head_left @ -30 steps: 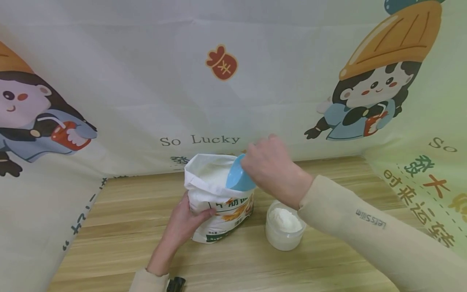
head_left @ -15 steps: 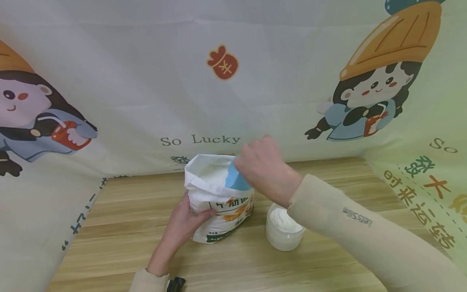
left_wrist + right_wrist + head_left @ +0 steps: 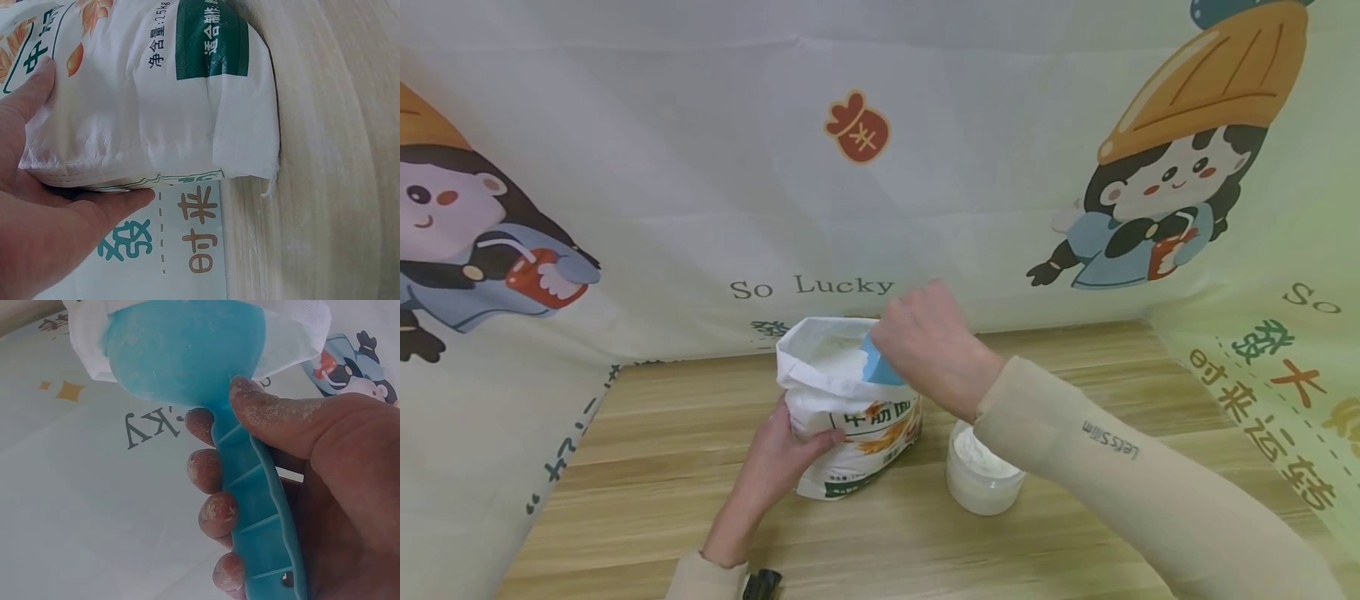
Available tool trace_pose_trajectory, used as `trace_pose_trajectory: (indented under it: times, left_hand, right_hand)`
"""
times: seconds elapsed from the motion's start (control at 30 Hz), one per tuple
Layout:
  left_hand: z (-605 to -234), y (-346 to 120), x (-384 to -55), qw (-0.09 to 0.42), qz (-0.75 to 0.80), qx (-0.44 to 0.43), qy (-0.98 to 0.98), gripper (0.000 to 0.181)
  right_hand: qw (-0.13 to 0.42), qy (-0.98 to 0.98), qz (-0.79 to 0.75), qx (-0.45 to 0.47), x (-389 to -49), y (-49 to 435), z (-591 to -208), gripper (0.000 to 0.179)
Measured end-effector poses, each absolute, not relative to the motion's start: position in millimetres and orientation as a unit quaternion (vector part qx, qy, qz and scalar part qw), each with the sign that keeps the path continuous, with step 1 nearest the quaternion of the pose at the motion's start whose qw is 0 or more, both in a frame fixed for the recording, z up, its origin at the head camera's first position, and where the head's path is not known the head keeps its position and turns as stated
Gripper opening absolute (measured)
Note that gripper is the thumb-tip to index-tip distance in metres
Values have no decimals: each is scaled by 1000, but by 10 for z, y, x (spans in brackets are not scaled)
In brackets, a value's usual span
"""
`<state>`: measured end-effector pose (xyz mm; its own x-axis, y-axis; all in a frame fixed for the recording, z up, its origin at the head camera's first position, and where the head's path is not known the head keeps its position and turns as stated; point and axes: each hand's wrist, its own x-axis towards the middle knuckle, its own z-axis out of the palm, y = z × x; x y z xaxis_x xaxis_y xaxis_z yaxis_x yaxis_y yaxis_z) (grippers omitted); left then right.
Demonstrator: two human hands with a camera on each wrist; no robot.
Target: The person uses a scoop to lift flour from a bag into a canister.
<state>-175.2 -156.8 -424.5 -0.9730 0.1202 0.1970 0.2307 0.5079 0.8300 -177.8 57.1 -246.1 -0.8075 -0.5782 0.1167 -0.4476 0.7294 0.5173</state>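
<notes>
My left hand [image 3: 790,450] grips the side of a white flour bag [image 3: 820,408], thumb across its printed front and fingers behind, as the left wrist view also shows. The bag stands upright with its top open and white flour [image 3: 841,357] inside. In my right hand [image 3: 928,346] is a blue plastic scoop [image 3: 187,353], its ribbed handle wrapped by fingers and thumb that are dusted with powder. The scoop's bowl dips into the bag's mouth at the right side; its tip is hidden. To the right of the bag sits a clear round tub [image 3: 983,487] holding white flour, partly covered by my right forearm.
Everything stands on a wood-grain tabletop [image 3: 880,550]. Behind it and at both sides hangs a pale printed cloth [image 3: 715,167] with cartoon figures and lettering. A black object [image 3: 762,585], perhaps a strap fitting, shows by my left sleeve.
My right hand has moved left with the scoop, and the scoop has gone further into the bag. The left hand keeps its hold and the tub stays in place.
</notes>
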Motion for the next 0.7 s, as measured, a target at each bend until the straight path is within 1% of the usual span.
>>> trace_pose_trajectory:
  times: [0.1, 0.4, 0.57, 0.7]
  left_hand:
    - [-4249, -1569, -1755, 56, -488, -102, -865, 72]
    - [-4259, -1575, -1758, 53, -492, -101, -863, 72]
    - [-4262, -1572, -1756, 48, -493, -99, -863, 75]
    - [-4266, -1571, -1749, 49, -492, -97, -864, 75]
  right_hand:
    - [135, -920, -241, 277, -1785, 562, -2477, 31]
    - [155, -917, -234, 285, -1798, 570, -2565, 18]
    - [169, -915, -225, 290, -1820, 581, -2633, 15]
    - [168, -920, -206, 289, -1846, 593, -2684, 12]
